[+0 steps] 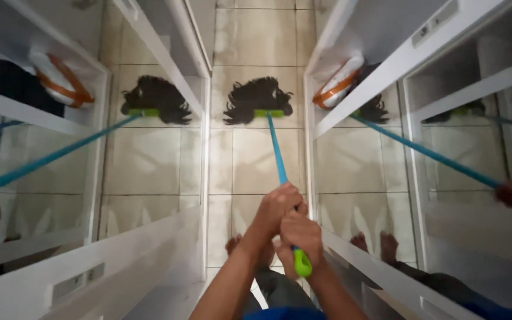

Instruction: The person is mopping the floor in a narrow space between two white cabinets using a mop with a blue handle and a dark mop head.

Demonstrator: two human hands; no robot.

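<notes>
Grip: left hand and right hand were both wrapped tight round the mop handle, left above right; the green end cap stuck out below the right hand
Room: a narrow strip of tiled floor ran between mirrored cabinet doors close on either side
Mop: blue handle, green bar, dark stringy mop head spread flat on the floor well ahead of the bare feet

Narrow aisle of pale, damp floor tiles; white-framed mirrored panels both sides, reflecting floor.
</notes>
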